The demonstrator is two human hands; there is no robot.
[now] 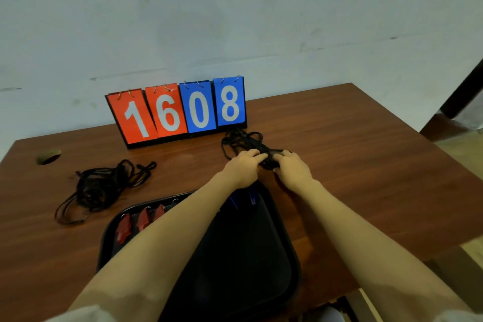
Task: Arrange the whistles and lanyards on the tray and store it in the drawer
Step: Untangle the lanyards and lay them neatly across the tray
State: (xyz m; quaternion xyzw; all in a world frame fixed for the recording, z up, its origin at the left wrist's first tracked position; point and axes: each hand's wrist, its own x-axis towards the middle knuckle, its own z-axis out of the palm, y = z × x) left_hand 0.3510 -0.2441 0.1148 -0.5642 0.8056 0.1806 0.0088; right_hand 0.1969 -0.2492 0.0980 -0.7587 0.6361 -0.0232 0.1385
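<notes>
Two bare forearms reach away over the table (366, 165), with pale sleeves cut off at the bottom corners. Under them, at the near edge, lies a black tray (248, 256). Its near end runs out of view, and the left arm hides a strip across its middle.

On the tray's far left lie three red whistles (143, 219) side by side, each with a metal ring at its far end. A fourth ring shows next to the arm, but what it hangs on is hidden. At the tray's far end, blue whistles (252, 198) peep out from below the left wrist; how many cannot be told. The rest of the tray's floor is too dark to read.

Just beyond the tray, the left hand (244, 167) and the right hand (292, 168) meet on a tangled bundle of black lanyards (243, 141). The fingers of both curl down round the cords and hold them. The bundle trails away to the foot of a flip scoreboard (180, 110), which shows 16 in red and 08 in blue.

A second heap of black lanyards (104, 185) lies loose on the table, left of the tray and apart from it. Farther left is a round hole (48, 157) in the brown wood. Behind the table stands a pale, scuffed wall (235, 21), and a dark post (465, 89) leans at the far right.
</notes>
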